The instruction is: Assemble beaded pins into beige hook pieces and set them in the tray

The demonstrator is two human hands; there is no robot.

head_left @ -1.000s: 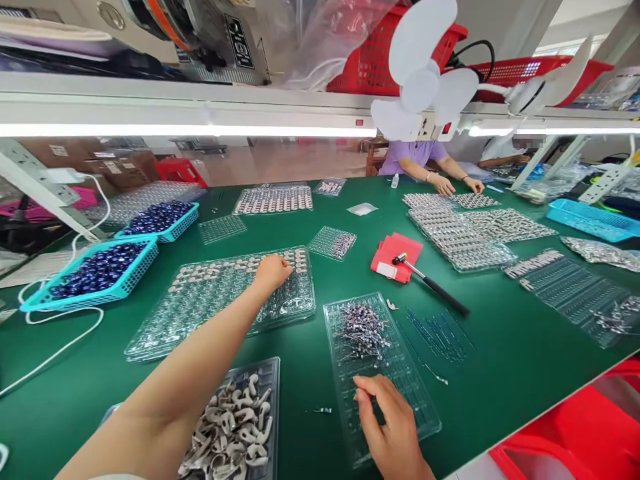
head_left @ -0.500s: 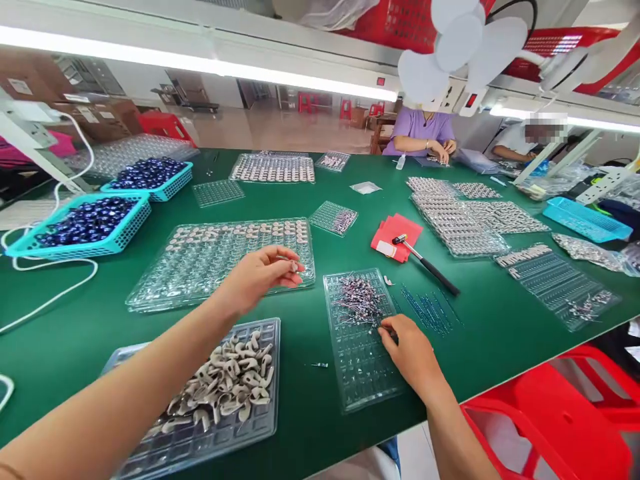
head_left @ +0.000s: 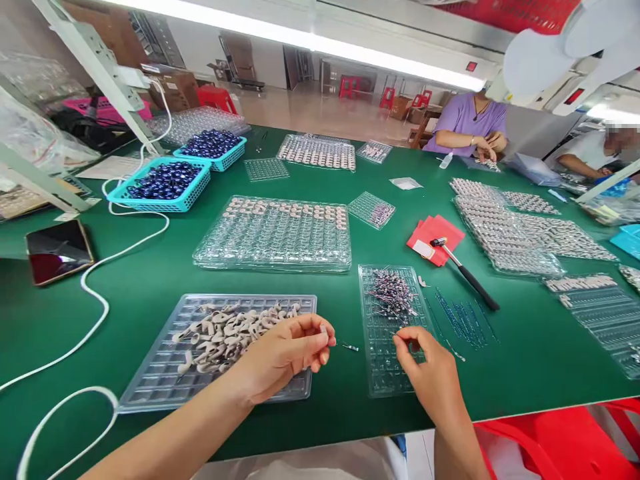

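My left hand point(head_left: 293, 350) is closed, pinching a small pale earbud piece point(head_left: 324, 329) between thumb and fingers. It hovers over the right side of a clear compartment tray point(head_left: 155, 380) heaped with beige earbud shells point(head_left: 235, 330). My right hand point(head_left: 433, 367) is pinched at the middle of a narrower clear tray point(head_left: 383, 380). A thin strand seems to show at its fingertips, too fine to name. At the far end of that tray lies a pile of tiny wired parts point(head_left: 393, 293). Between the hands, one small wired part point(head_left: 350, 347) rests on the green table.
Beyond are stacked clear trays point(head_left: 280, 247), partly filled with pale pieces. A hammer point(head_left: 467, 273) lies across red packets point(head_left: 440, 230), near thin blue strips point(head_left: 460, 320). Blue baskets point(head_left: 193, 197) of dark shiny parts, a white cable point(head_left: 107, 313) and a phone point(head_left: 57, 250) are left. Two co-workers sit opposite.
The view has swung left, bringing the phone into sight. My left hand has come back from the stacked trays towards me, still holding the pale piece. My right hand stays at the narrow tray.
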